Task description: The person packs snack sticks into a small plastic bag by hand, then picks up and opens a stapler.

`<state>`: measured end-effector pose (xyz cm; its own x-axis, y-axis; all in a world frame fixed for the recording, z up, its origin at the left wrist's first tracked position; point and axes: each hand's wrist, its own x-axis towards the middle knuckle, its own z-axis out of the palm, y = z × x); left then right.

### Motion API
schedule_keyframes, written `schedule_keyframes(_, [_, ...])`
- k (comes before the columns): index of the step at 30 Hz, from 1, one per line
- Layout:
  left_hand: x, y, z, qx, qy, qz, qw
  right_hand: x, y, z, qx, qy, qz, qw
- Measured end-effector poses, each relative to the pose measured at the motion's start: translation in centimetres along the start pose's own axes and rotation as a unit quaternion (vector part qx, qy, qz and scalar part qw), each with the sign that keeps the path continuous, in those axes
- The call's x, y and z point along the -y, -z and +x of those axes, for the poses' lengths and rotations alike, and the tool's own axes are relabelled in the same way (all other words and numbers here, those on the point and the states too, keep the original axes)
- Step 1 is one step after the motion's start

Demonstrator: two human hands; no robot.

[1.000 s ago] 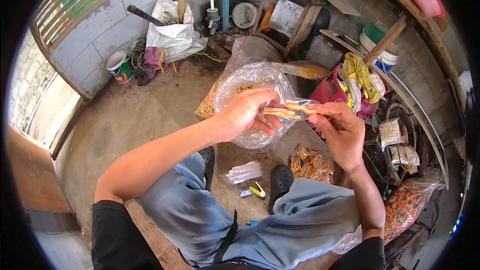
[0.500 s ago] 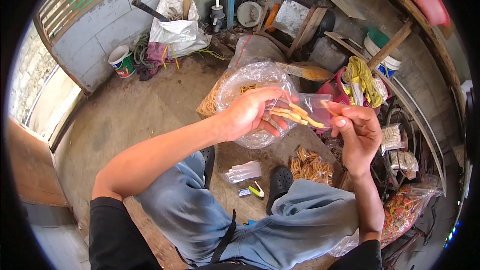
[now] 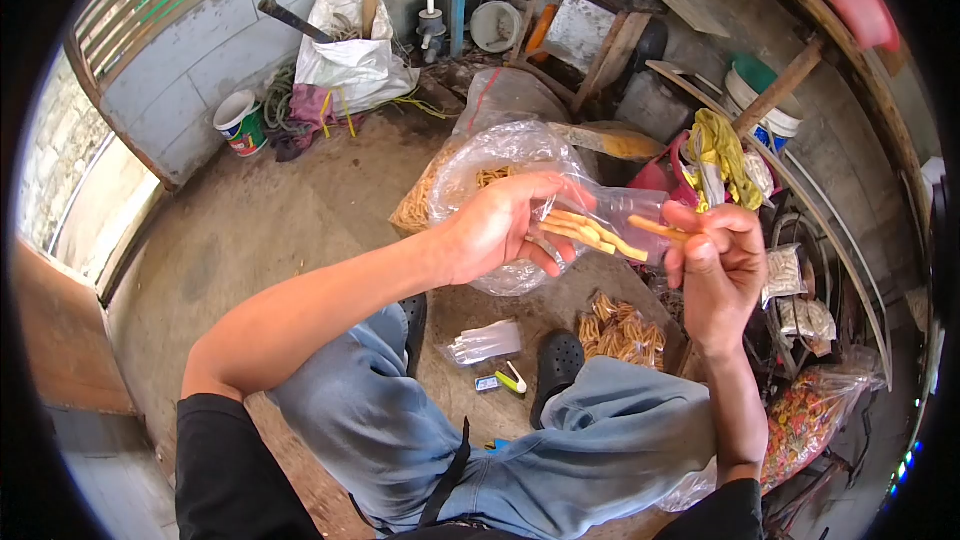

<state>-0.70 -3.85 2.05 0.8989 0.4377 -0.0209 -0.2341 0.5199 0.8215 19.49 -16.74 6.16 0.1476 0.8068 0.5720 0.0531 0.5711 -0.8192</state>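
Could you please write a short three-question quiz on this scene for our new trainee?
1. True or false: the left hand holds the small clear plastic bag of pale yellow sticks.
2. What is the right hand pinching?
3. Which lies nearest the green-and-white stapler-like tool: (A) small blue-and-white box, (B) crumpled yellow cloth, (C) round white bucket?

Key: 1. True. 2. A slender golden-yellow stick. 3. A.

Room over the floor [image 3: 300, 220] at left, but plastic bag [image 3: 525, 147] beyond left hand [image 3: 500, 225]
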Motion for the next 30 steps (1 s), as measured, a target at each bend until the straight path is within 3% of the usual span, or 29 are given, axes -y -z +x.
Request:
schedule_keyframes(7, [0.1, -0.7, 0.0, 0.015, 0.009, -0.009, 1.000, -0.2, -0.7, -0.4, 0.021, -0.044, 0.008, 0.999])
schedule_keyframes(13, [-0.1, -0.7, -0.2, 0.036, -0.012, -0.024, 0.999, -0.1, -0.9, -0.2, -0.017, -0.056, -0.106, 0.993])
schedule_keyframes(16, [-0.1, -0.8, -0.3, 0.025, -0.014, -0.024, 0.999, -0.4, -0.3, -0.1, 0.007, 0.009, -0.146, 0.989])
schedule_keyframes(18, [-0.1, -0.6, -0.3, 0.019, -0.028, -0.032, 0.999, -0.4, -0.1, 0.0, -0.004, 0.093, -0.253, 0.963])
schedule_keyframes(21, [-0.1, -0.3, -0.2, 0.014, -0.041, -0.041, 0.998, -0.1, 0.2, 0.6, 0.014, 0.129, -0.310, 0.942])
schedule_keyframes(30, [-0.4, -0.5, -0.1, 0.026, -0.061, -0.028, 0.997, -0.1, -1.1, 0.1, 0.034, 0.055, -0.340, 0.938])
